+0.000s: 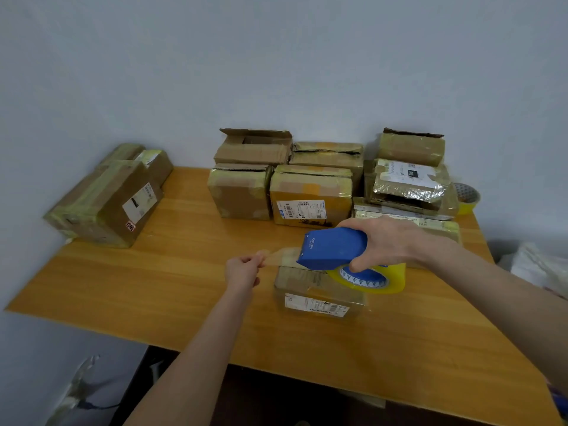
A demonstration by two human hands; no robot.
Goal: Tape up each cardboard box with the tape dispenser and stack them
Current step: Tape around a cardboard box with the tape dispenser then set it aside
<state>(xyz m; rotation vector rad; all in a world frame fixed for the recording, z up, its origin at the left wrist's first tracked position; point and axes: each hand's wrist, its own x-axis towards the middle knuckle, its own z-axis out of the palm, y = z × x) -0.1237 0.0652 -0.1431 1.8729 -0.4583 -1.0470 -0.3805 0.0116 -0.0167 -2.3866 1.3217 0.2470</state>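
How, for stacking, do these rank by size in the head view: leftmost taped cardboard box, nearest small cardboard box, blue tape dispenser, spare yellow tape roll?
Largest: leftmost taped cardboard box
Middle: blue tape dispenser, nearest small cardboard box: alike
Smallest: spare yellow tape roll

This is a makeshift parcel-packing corner in a plain room; whether home or small office cannot be told. A wooden table (153,272) stands against a bare, pale wall (276,56). Worn cardboard boxes (310,195) with shipping labels crowd its far edge, several wrapped in yellowish tape, some with flaps open. A taped stack (104,198) lies at the far left corner. A spare tape roll (467,198) sits at the right edge, and a blue dispenser (332,247) carries another roll. White bags (534,265) lie beyond the table's right side.
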